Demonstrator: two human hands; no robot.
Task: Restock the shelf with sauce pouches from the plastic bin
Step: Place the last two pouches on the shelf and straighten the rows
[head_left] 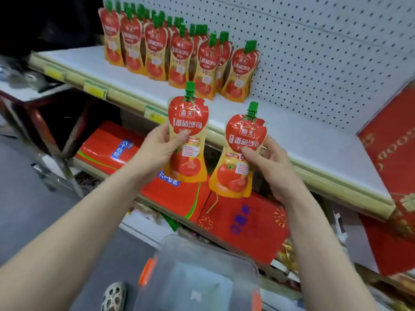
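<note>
My left hand (158, 149) grips one red-and-yellow tomato sauce pouch (188, 140) with a green cap, held upright in front of the shelf edge. My right hand (268, 162) pinches a second, matching pouch (239, 158) by its side, just right of the first. Both pouches hang in the air below the white shelf (280, 131). Several identical pouches (179, 55) stand in rows at the back left of that shelf against the pegboard. The clear plastic bin (202, 274) with orange latches sits low in front of me, and I see no pouches in it.
A red carton (390, 142) stands at the shelf's right end. Red gift boxes (242, 223) lie on the lower shelf. Yellow price tags (95, 89) run along the shelf's front rail. Grey floor lies to the left, with a shoe (113, 296) near the bin.
</note>
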